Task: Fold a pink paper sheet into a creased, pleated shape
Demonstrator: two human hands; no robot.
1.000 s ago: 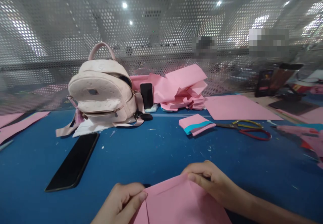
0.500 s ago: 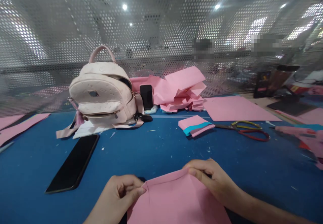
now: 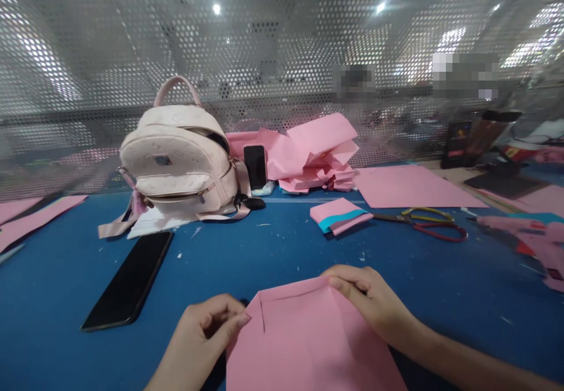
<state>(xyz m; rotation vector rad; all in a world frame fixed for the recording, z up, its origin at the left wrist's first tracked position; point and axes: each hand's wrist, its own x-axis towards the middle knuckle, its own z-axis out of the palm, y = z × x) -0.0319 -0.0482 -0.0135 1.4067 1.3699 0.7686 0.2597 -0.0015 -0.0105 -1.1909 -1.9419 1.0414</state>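
Observation:
A sheet of pink paper (image 3: 304, 338) is held up over the front of the blue table, its top edge folded in a narrow strip. Dark pencil-like lines run along that fold and down near the upper left corner. My left hand (image 3: 200, 335) pinches the sheet's left edge between thumb and forefinger, just below the corner. At the upper right corner, my right hand (image 3: 372, 303) grips the paper with its thumb on the near face. The lower part of the sheet runs out of view.
A black phone (image 3: 130, 282) lies at left before a cream backpack (image 3: 180, 156). Behind are crumpled pink paper (image 3: 317, 153) and a second phone (image 3: 255, 166). A folded pink-and-blue piece (image 3: 337, 214) touches the scissors (image 3: 423, 219). A pink glue gun (image 3: 529, 232) lies right, a perforated metal screen (image 3: 282, 56) behind.
The sheet has risen slightly and shows more of its top. My left hand has slid left and down along the edge, away from the corner; my right hand keeps its corner.

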